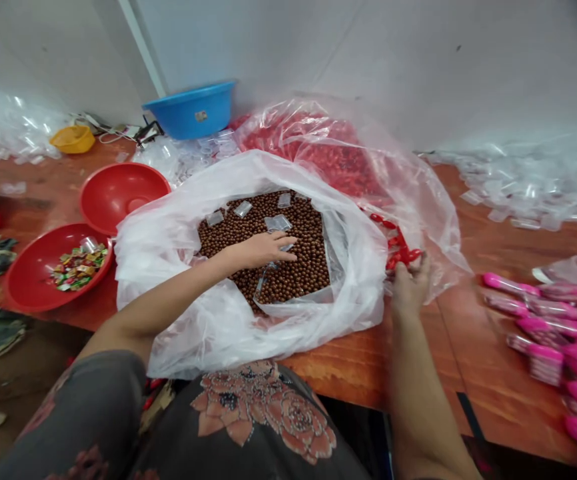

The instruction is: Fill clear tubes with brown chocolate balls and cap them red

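In the middle, a white plastic bag (168, 267) stands open, full of small round brown balls (288, 273) that look like chocolate. My left hand (263, 249) reaches over the balls with its fingers stretched out and apart. Small clear plastic boxes (278, 223) lie on the balls, one just beyond my left fingers. To the right, my right hand (412, 279) is at the mouth of a clear bag of red plastic pieces (338, 160). Its thumb and fingers close around a red plastic piece (410, 255); motion blurs the hand somewhat.
Two red bowls (93, 193) stand at left, the nearer holding wrapped candies (78, 268). A blue basin (193, 112) and a yellow bowl (72, 139) are at the back. Pink-capped tubes (558, 320) lie at right, before a heap of clear containers (543, 187).
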`<control>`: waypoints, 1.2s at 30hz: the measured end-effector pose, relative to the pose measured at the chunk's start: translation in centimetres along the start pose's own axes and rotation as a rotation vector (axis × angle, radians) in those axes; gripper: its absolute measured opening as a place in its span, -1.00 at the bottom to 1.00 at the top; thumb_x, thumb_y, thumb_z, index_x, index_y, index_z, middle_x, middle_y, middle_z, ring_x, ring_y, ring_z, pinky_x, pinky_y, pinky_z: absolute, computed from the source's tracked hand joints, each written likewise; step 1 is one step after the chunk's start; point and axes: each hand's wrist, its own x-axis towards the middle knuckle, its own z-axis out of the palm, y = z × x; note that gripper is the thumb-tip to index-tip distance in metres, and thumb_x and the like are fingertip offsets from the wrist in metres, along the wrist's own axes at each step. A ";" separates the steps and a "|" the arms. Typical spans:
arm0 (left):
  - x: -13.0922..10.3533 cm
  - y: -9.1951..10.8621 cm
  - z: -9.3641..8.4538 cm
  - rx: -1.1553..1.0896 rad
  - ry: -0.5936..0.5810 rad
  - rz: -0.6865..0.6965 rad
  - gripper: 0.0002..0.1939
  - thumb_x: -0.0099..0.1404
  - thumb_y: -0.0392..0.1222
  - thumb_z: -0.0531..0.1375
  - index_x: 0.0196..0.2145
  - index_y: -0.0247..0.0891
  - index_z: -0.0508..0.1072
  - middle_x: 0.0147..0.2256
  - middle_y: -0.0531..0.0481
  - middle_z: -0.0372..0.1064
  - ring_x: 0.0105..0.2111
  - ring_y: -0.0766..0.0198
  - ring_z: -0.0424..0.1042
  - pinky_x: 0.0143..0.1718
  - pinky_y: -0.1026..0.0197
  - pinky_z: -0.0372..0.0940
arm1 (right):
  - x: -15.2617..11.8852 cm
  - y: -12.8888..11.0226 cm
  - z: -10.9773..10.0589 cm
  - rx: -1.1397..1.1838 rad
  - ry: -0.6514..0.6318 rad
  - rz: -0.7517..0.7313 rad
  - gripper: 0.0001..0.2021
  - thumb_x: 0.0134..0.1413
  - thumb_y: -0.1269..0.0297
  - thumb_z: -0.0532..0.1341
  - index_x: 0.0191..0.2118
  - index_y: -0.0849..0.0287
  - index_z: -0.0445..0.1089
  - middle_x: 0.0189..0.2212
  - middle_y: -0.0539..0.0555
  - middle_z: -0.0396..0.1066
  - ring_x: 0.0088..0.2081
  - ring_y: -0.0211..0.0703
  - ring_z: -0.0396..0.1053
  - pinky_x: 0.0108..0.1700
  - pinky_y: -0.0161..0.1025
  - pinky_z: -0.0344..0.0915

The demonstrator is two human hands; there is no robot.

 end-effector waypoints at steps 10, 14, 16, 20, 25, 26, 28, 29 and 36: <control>-4.3 -4.5 1.2 0.003 0.069 -0.368 -0.80 0.23 -0.23 0.20 -0.18 -0.18 0.55 -0.14 -0.07 0.32 -0.19 0.19 0.32 -0.16 0.25 0.17 | -7.4 -4.9 -3.7 0.360 -0.135 0.067 -0.80 0.07 0.18 0.27 -0.14 -0.10 0.51 -0.14 0.07 0.40 -0.42 -0.23 0.29 -0.39 -0.15 0.31; -8.4 -5.3 0.5 -0.048 0.100 -0.632 -0.80 0.22 -0.14 0.24 -0.22 -0.21 0.57 -0.29 -0.06 0.43 -0.28 0.19 0.37 -0.22 0.23 0.18 | -9.4 -6.3 -2.0 0.346 -0.165 0.078 -0.76 -0.06 0.26 0.35 -0.19 -0.12 0.52 -0.18 0.05 0.42 -0.41 -0.18 0.30 -0.35 -0.08 0.30; -9.0 -5.5 0.2 -0.100 0.100 -0.763 -0.80 0.16 -0.17 0.29 -0.24 -0.23 0.58 -0.36 -0.04 0.47 -0.36 0.20 0.38 -0.29 0.23 0.17 | -10.1 -6.7 -1.0 0.342 -0.252 0.102 -0.72 -0.09 0.26 0.36 -0.17 -0.13 0.52 -0.19 0.05 0.42 -0.38 -0.17 0.31 -0.38 -0.13 0.30; -6.9 -5.6 0.5 -0.183 0.103 -0.804 -0.83 0.10 -0.21 0.32 -0.30 -0.24 0.61 -0.38 -0.02 0.52 -0.38 0.20 0.41 -0.29 0.24 0.18 | -11.5 -7.3 0.9 0.406 -0.387 0.163 -0.61 -0.18 0.17 0.41 -0.12 -0.01 0.50 -0.20 0.07 0.43 -0.42 -0.27 0.30 -0.48 -0.28 0.26; -2.6 -5.6 2.2 -0.211 0.149 -0.731 -0.83 0.08 -0.22 0.33 -0.32 -0.27 0.62 -0.36 -0.05 0.52 -0.31 0.16 0.43 -0.19 0.21 0.22 | -13.3 -7.5 3.0 0.456 -0.464 0.270 -0.67 -0.10 0.10 0.40 -0.19 0.10 0.48 -0.26 0.09 0.50 -0.48 -0.36 0.32 -0.52 -0.39 0.24; -2.1 -5.6 2.5 -0.234 0.165 -0.724 -0.82 0.09 -0.21 0.33 -0.31 -0.28 0.61 -0.37 -0.05 0.52 -0.33 0.16 0.43 -0.19 0.20 0.22 | -13.6 -7.5 3.4 0.441 -0.475 0.282 -0.71 -0.10 0.13 0.41 -0.23 0.10 0.46 -0.29 0.07 0.51 -0.50 -0.36 0.32 -0.52 -0.40 0.25; -1.4 -5.9 3.2 -0.298 0.207 -0.702 -0.81 0.10 -0.20 0.31 -0.29 -0.29 0.60 -0.37 -0.03 0.51 -0.35 0.19 0.42 -0.18 0.19 0.24 | -13.8 -7.2 4.1 0.416 -0.500 0.302 -0.73 -0.15 0.19 0.43 -0.30 0.11 0.42 -0.33 0.05 0.52 -0.53 -0.36 0.34 -0.53 -0.40 0.27; -1.3 -6.0 3.6 -0.334 0.235 -0.688 -0.81 0.10 -0.20 0.31 -0.29 -0.29 0.59 -0.37 -0.03 0.51 -0.35 0.20 0.42 -0.18 0.19 0.25 | -13.9 -7.1 4.4 0.409 -0.518 0.315 -0.72 -0.17 0.21 0.44 -0.31 0.11 0.40 -0.34 0.04 0.52 -0.53 -0.35 0.35 -0.53 -0.39 0.29; -1.4 -6.4 5.0 -0.701 0.391 -0.707 -0.82 0.03 -0.32 0.31 -0.33 -0.34 0.50 -0.45 0.04 0.44 -0.42 0.32 0.38 -0.29 0.26 0.27 | -14.2 -6.4 6.2 0.367 -0.591 0.280 -0.38 -0.12 0.25 0.42 0.09 -0.06 0.22 -0.27 -0.03 0.51 -0.31 -0.26 0.48 -0.36 -0.33 0.45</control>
